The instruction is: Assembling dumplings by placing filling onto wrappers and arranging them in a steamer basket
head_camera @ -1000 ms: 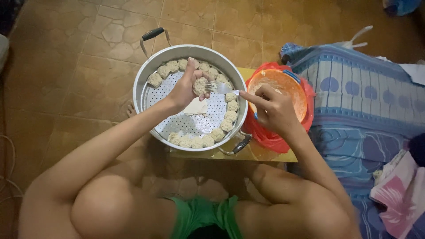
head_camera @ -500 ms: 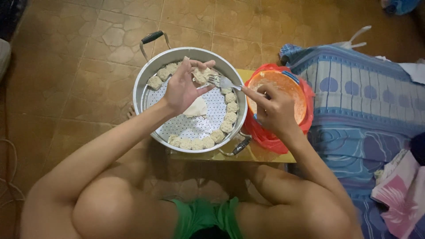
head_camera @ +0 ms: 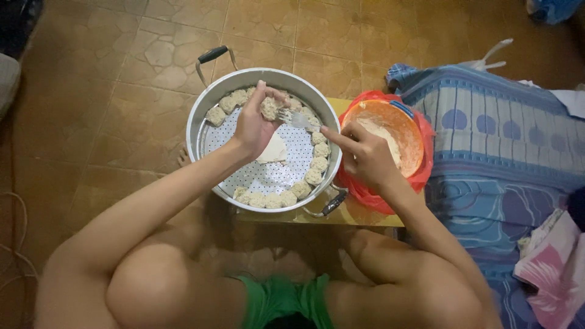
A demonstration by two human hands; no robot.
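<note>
Since half a second ago, the left hand (head_camera: 253,125) is sitting higher over the steamer tray (head_camera: 201,131), its fingers now curled round a single dumpling (head_camera: 269,108) rather than spread above the middle wrapper, and the right hand (head_camera: 365,155) is reaching further across with the fork (head_camera: 297,119). Working outward from my knees, I am seeing the low yellow counter (head_camera: 365,216) carrying everything, then the ring of finished dumplings (head_camera: 286,196) lining the tray's near and right rim, with a flat wrapper (head_camera: 274,151) lying on the perforated base just beside my left wrist. I am judging that the filling step is in hand: the left hand is cupping the dumpling near the tray's far rim while the right hand, closed on the fork handle with the forefinger stretched along it, is pressing the tines at its top. Next, I would say, the piece needs setting into the gap in the ring. Farther right, the orange bowl (head_camera: 408,125) of filling is sitting in red plastic, against the blue patterned bedding (head_camera: 499,140).
</note>
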